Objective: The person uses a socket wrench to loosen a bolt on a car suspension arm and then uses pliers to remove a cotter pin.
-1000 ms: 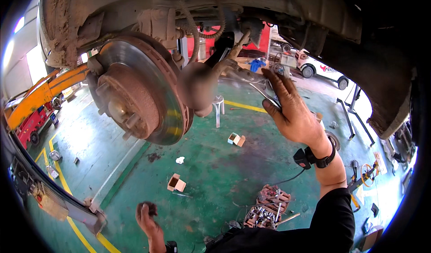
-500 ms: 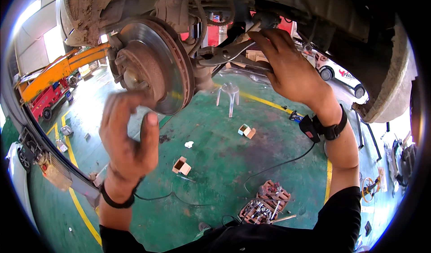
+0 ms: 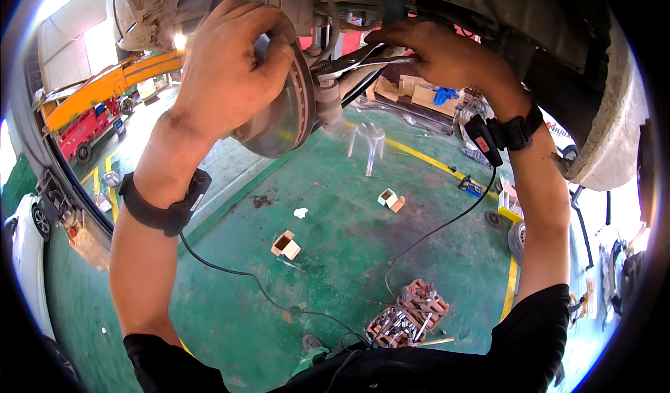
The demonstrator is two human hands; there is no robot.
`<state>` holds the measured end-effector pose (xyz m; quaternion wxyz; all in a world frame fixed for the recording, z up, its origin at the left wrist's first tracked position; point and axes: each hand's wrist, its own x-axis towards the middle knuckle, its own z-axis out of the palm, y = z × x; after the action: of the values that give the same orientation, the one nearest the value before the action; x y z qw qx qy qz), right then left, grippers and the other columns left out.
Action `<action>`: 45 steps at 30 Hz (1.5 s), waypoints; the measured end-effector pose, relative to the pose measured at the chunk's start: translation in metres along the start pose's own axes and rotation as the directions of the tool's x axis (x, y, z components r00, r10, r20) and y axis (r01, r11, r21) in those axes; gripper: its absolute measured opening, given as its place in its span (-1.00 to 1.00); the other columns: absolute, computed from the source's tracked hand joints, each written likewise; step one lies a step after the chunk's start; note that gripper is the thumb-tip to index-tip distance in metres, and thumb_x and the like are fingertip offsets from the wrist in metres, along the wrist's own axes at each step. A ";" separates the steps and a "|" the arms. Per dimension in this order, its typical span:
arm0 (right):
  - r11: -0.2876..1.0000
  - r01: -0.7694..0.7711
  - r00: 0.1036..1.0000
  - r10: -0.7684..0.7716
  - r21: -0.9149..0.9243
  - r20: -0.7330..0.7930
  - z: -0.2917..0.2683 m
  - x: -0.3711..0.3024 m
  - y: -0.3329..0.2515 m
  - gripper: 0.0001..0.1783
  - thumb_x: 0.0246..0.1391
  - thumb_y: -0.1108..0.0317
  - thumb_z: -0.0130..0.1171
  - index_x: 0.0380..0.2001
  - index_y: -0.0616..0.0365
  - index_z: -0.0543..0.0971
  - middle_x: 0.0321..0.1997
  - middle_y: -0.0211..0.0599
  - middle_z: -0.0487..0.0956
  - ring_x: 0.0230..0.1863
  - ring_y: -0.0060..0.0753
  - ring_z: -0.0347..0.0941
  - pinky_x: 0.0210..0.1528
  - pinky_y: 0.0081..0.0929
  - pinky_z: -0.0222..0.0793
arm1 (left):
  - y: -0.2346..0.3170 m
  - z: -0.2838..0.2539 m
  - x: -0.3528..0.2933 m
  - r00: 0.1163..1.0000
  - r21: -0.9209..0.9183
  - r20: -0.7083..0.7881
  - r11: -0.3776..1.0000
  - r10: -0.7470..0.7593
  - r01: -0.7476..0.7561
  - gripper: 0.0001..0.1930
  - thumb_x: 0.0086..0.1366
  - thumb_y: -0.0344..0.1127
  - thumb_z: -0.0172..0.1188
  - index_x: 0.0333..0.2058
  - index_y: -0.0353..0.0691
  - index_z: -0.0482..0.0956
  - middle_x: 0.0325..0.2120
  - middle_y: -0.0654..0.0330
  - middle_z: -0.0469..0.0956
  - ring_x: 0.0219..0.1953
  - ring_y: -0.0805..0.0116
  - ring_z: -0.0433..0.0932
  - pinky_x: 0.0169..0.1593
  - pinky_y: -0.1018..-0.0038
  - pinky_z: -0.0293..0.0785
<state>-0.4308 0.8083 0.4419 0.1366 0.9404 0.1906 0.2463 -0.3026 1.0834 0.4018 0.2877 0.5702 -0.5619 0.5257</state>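
Observation:
My left hand (image 3: pixel 234 72) is closed over the upper edge of a brake disc (image 3: pixel 279 124), its fingers curled around the rim and partly hidden. The disc's hub is covered by this hand. My right hand (image 3: pixel 450 54) grips a pair of pliers (image 3: pixel 359 63) by the handles. Their jaws point left, close behind the disc, at the top of a rounded joint (image 3: pixel 328 103); whether they bite on it I cannot tell. Above both hands hangs the worn underside of a raised vehicle (image 3: pixel 481 5).
A tray of sockets and tools (image 3: pixel 408 320) lies on the green floor below. Two small opened cartons (image 3: pixel 285 245) and a pale stand (image 3: pixel 368 142) are further off. An orange lift arm (image 3: pixel 105 89) reaches in at left. Black cables (image 3: pixel 230 271) trail from my wrist straps.
My left hand has moved up from below the hub onto the disc's upper edge. My right hand keeps the pliers, now tilted differently. The view has shifted slightly.

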 end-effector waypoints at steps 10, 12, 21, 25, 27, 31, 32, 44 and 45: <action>0.998 -0.025 0.997 0.030 -0.061 0.068 -0.016 0.027 0.000 -0.44 -0.28 0.68 0.07 -0.08 0.13 0.60 -0.27 0.07 0.60 -0.22 0.11 0.52 -0.17 -0.25 0.42 | -0.008 0.005 -0.006 1.000 -0.061 -0.020 0.998 0.002 -0.003 -0.88 0.05 -0.39 0.13 -0.40 -0.21 0.58 -0.38 0.15 0.56 -0.18 0.05 0.46 -0.12 0.24 0.41; 0.999 -0.024 0.998 0.027 -0.048 0.062 -0.014 0.030 0.002 -0.48 -0.29 0.69 0.05 -0.14 0.15 0.61 -0.32 0.07 0.59 -0.29 0.11 0.50 -0.23 -0.24 0.40 | -0.008 0.006 -0.007 1.000 -0.080 -0.029 0.997 0.001 -0.003 -0.89 0.04 -0.40 0.12 -0.41 -0.21 0.57 -0.38 0.16 0.56 -0.18 0.05 0.45 -0.11 0.24 0.40; 0.990 -0.108 0.972 0.125 -0.093 0.197 -0.012 0.041 0.011 -0.52 -0.22 0.62 0.03 -0.11 0.23 0.59 -0.29 0.11 0.60 -0.22 0.11 0.52 -0.13 -0.20 0.43 | -0.005 0.018 -0.002 0.999 -0.067 -0.026 0.997 -0.025 0.024 -0.92 0.02 -0.44 0.12 -0.45 -0.22 0.52 -0.42 0.20 0.52 -0.24 0.08 0.38 -0.13 0.29 0.34; 0.994 -0.099 0.995 0.099 0.052 -0.004 0.015 0.019 0.017 -0.45 -0.17 0.62 -0.05 -0.01 0.21 0.55 -0.17 0.15 0.58 -0.07 0.10 0.50 0.01 -0.18 0.38 | -0.008 0.013 -0.004 1.000 -0.062 0.009 0.998 -0.030 0.030 -0.90 0.02 -0.44 0.12 -0.42 -0.22 0.53 -0.42 0.20 0.52 -0.24 0.09 0.39 -0.13 0.28 0.34; 0.972 -0.200 0.980 0.197 0.122 0.041 0.008 0.013 0.014 -0.43 -0.15 0.63 -0.07 0.03 0.15 0.54 -0.12 0.15 0.56 -0.02 0.08 0.48 0.04 -0.20 0.35 | -0.010 0.014 -0.005 1.000 -0.078 0.003 0.997 -0.023 0.023 -0.90 0.03 -0.44 0.12 -0.42 -0.22 0.54 -0.41 0.20 0.52 -0.24 0.09 0.39 -0.14 0.27 0.35; 0.956 -0.292 0.937 0.289 -0.014 0.196 -0.010 0.016 0.007 -0.44 -0.16 0.65 -0.05 0.00 0.15 0.56 -0.11 0.08 0.59 -0.08 0.05 0.51 0.00 -0.23 0.38 | -0.009 0.014 -0.005 1.000 -0.078 -0.020 0.997 -0.023 0.021 -0.91 0.03 -0.43 0.14 -0.43 -0.21 0.54 -0.41 0.21 0.53 -0.24 0.09 0.40 -0.14 0.28 0.36; 0.953 -0.293 0.917 0.303 -0.079 0.260 -0.012 0.019 0.007 -0.43 -0.17 0.67 -0.04 0.00 0.14 0.56 -0.09 0.05 0.59 -0.08 0.03 0.52 0.00 -0.25 0.39 | -0.008 0.014 -0.005 0.999 -0.072 -0.021 0.997 -0.025 0.023 -0.91 0.03 -0.43 0.15 -0.43 -0.21 0.54 -0.41 0.21 0.53 -0.24 0.09 0.40 -0.14 0.29 0.36; 0.927 -0.371 0.837 0.308 0.054 0.453 -0.023 0.038 -0.001 -0.57 -0.13 0.57 -0.07 -0.14 0.21 0.60 -0.46 -0.10 0.62 -0.53 -0.33 0.54 -0.49 -0.32 0.40 | 0.010 0.022 0.049 0.814 0.083 0.554 0.984 -0.176 0.156 -0.64 0.30 -0.09 0.07 -0.38 -0.30 0.63 -0.47 -0.07 0.58 -0.33 -0.09 0.55 -0.20 0.13 0.45; 0.925 -0.378 0.826 0.321 0.032 0.464 -0.025 0.040 -0.005 -0.53 -0.16 0.60 -0.08 -0.12 0.22 0.60 -0.43 -0.07 0.62 -0.49 -0.31 0.53 -0.42 -0.33 0.40 | 0.012 0.023 0.049 0.802 0.141 0.568 0.982 -0.184 0.125 -0.61 0.31 -0.04 0.05 -0.37 -0.29 0.63 -0.48 -0.08 0.58 -0.34 -0.10 0.56 -0.20 0.12 0.46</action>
<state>-0.4126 0.8340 0.4779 0.0715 0.9969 -0.0069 0.0306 -0.3163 1.0430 0.4379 0.1175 0.7599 -0.5482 0.3289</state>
